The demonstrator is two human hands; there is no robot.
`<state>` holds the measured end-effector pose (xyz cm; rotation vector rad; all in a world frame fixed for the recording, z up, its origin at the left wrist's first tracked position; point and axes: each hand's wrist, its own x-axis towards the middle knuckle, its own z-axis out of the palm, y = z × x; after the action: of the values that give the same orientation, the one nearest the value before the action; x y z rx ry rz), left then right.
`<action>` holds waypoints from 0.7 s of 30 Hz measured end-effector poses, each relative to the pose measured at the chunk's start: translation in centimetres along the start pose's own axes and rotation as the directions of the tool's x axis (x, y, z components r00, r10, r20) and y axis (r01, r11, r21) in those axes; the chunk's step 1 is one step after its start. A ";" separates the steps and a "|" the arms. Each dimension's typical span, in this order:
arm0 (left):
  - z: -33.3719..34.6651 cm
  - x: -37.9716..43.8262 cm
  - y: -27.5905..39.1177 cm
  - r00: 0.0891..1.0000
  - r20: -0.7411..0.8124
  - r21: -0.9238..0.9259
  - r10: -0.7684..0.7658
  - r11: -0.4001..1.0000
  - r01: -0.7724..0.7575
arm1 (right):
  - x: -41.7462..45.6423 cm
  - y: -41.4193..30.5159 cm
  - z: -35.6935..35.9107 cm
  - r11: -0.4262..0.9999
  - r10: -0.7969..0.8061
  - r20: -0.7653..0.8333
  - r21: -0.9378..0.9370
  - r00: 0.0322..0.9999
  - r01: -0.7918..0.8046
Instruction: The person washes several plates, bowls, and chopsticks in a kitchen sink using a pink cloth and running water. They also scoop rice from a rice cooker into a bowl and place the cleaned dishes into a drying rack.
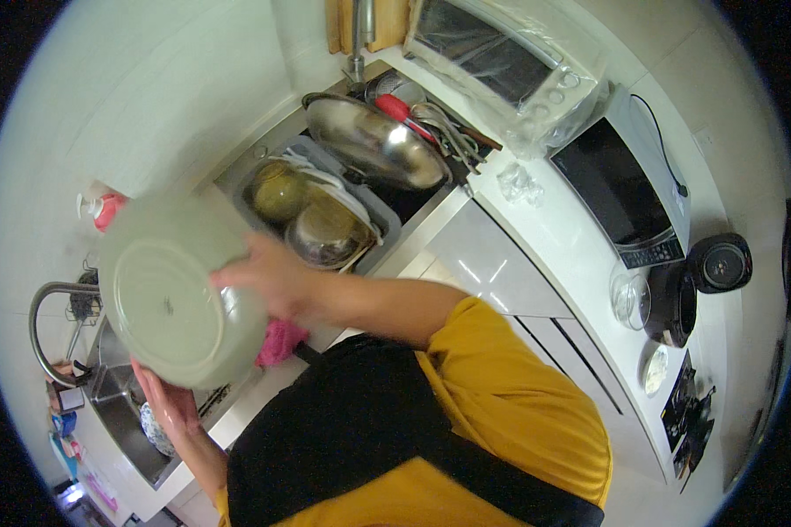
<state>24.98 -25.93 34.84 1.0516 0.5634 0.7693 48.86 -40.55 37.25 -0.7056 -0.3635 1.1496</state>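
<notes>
A large pale green bowl (pixel 166 306) is tipped with its ringed underside towards me. My right hand (pixel 275 280), blurred, grips its right side near the upper edge. From below, my left hand (pixel 170 402) supports the lower edge, some of its fingers hidden behind the bowl. Behind and beneath it lies a stainless steel sink (pixel 122 395), partly covered from sight. A blue-and-white patterned dish (pixel 155 428) sits in that sink beside my left wrist. The bowl's inside is out of sight.
Beyond my right hand, a grey dish basin (pixel 387 227) holds bowls, with a big steel wok or basin (pixel 376 141) leaning behind it. A pink cloth (pixel 282 342) lies by my right forearm. The curved faucet (pixel 39 323) rises at the left; a red soap bottle (pixel 110 211) stands near the wall.
</notes>
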 end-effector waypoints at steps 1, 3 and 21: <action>2.6 0.9 -0.2 0.995 0.100 0.006 0.009 1.000 -0.010 | -1.2 -3.6 -1.5 0.997 -0.012 -0.073 -0.079 0.997 0.006; 3.9 2.2 -0.4 0.963 0.262 0.047 -0.058 0.998 0.047 | -3.9 -10.9 -3.8 0.995 -0.093 -0.184 0.025 0.979 0.099; 1.1 1.5 -5.4 0.898 -0.274 0.087 -0.344 0.921 0.379 | -7.4 -26.4 -38.9 0.794 -0.604 -0.567 -0.487 0.559 0.364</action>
<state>28.23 -26.94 30.26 0.9408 1.0157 0.5397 87.92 -65.85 27.17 -1.1845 -0.0655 0.2060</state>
